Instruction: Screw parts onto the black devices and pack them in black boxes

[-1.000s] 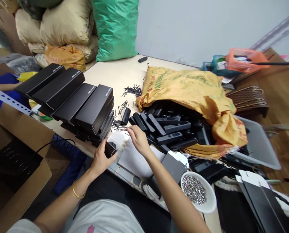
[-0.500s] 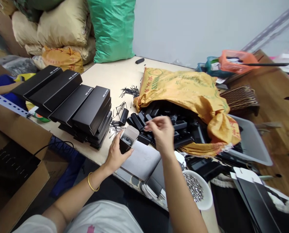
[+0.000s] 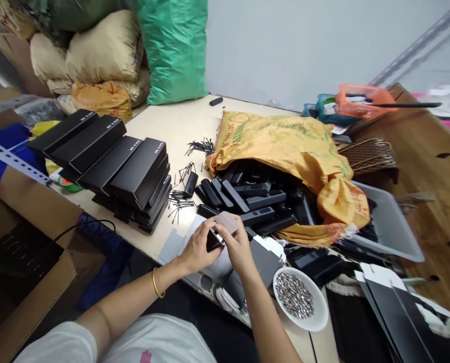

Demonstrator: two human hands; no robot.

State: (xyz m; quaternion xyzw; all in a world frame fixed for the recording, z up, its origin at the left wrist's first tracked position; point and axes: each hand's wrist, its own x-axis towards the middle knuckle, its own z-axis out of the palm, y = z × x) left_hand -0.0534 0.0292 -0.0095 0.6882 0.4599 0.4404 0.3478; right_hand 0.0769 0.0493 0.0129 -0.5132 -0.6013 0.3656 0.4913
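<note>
My left hand (image 3: 198, 250) is wrapped round a small black cardboard box (image 3: 213, 242), whose end tilts up toward me. My right hand (image 3: 238, 248) meets it at that end, its thumb and fingers round the pale end flap (image 3: 227, 222). What lies inside the box is hidden by my fingers. Just beyond my hands, several black plastic pieces (image 3: 235, 195) spill from a yellow woven sack (image 3: 281, 136). Flat black box blanks (image 3: 265, 259) lie under and beside my right wrist.
Stacked black boxes (image 3: 137, 171) stand at the left, near small black screws or pins (image 3: 181, 199). A white bowl (image 3: 321, 313) of small metal parts sits by my right forearm. Behind are a green sack (image 3: 177, 50) and a grey bin (image 3: 399, 227). An open carton (image 3: 39, 201) stands lower left.
My right hand has come from over the black pieces down to the box and now grips its open end. The left hand has shifted right and slightly down with the box.
</note>
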